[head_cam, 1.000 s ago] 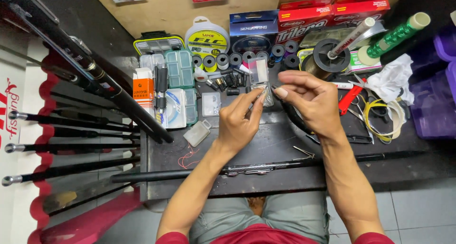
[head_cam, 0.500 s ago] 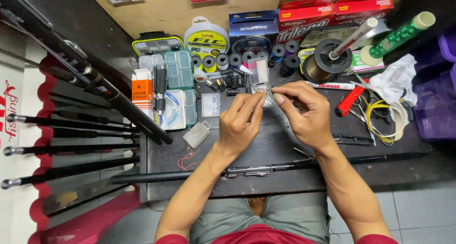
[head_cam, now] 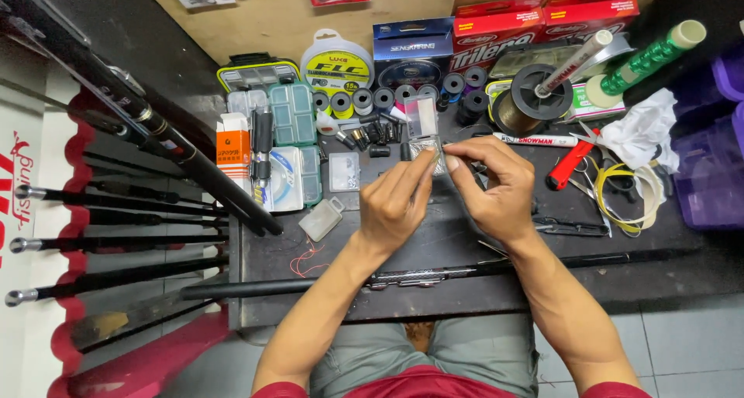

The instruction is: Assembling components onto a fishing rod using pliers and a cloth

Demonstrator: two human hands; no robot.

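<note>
At a cluttered dark table (head_cam: 434, 289), both hands pinch a small clear plastic packet (head_cam: 425, 138) between them above the middle of the tabletop. The left hand (head_cam: 395, 204) grips its near left edge, the right hand (head_cam: 496, 189) its right edge. A fishing rod (head_cam: 403, 278) lies across the near side; small line spools (head_cam: 364, 99) line the far side.

Dark worktop (head_cam: 434, 251), cluttered along the far edge, teal compartment box (head_cam: 290, 115), row of small line spools (head_cam: 364, 101), large black spool (head_cam: 535, 92), white marker (head_cam: 535, 140), red-handled tool (head_cam: 570, 164), fishing rod (head_cam: 418, 277) across the near edge
</note>
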